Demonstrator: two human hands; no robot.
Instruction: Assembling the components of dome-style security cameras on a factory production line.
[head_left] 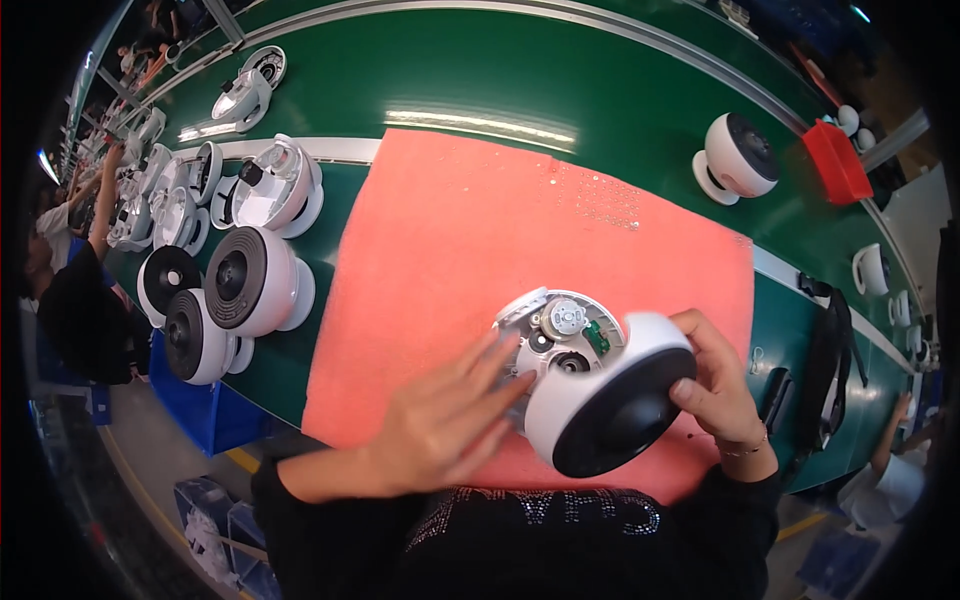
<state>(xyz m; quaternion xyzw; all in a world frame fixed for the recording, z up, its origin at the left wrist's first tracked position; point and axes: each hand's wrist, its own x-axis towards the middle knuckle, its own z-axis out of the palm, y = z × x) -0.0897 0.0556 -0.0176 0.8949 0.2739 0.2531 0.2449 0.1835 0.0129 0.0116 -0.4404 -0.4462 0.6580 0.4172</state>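
Gripping the housing [622,408] by its edge (roomy mat [450,240]).

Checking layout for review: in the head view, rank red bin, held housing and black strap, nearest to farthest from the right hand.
1. Held housing: in the right hand.
2. Black strap: rightward.
3. Red bin: upper right.

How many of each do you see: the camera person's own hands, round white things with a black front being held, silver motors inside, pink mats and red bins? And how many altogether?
Own hands: 2 (left hand, right hand)
Held round white thing with a black front: 1
Silver motor: 1
Pink mat: 1
Red bin: 1
Total: 6
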